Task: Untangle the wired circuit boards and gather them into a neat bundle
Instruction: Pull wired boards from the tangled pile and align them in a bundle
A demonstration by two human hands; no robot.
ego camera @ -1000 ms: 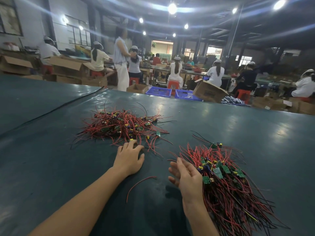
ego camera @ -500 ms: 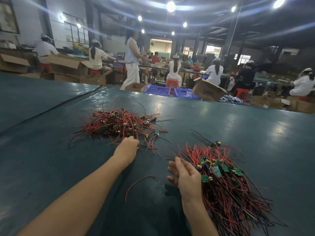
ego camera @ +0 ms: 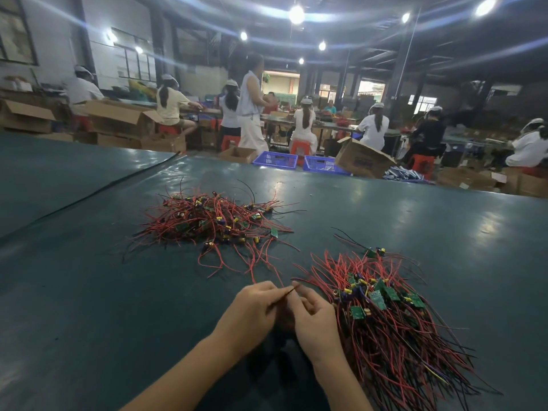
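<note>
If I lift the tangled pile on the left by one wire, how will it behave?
Probably floppy: the tangled pile is thin red wires lying in loose curves. Neighbours would likely drag along, since strands cross everywhere. Seems light: its green boards are small.

Dim workshop (ego camera: 385, 69), bright ceiling lamps (ego camera: 296, 14)

We see one dark teal counter (ego camera: 89, 292), glossy, with lamp glare on the far right. A tangled heap (ego camera: 207, 221) of red-wired green circuit boards lies on it at left-centre. A neater heap (ego camera: 391, 315) lies near right, its wires fanned toward the near edge and its boards clustered on top. The heaps lie apart. Stray red wires (ego camera: 225, 262) trail off the tangled heap toward us. A black line (ego camera: 112, 182) crosses the far left – cable or seam, we can't tell.
</note>
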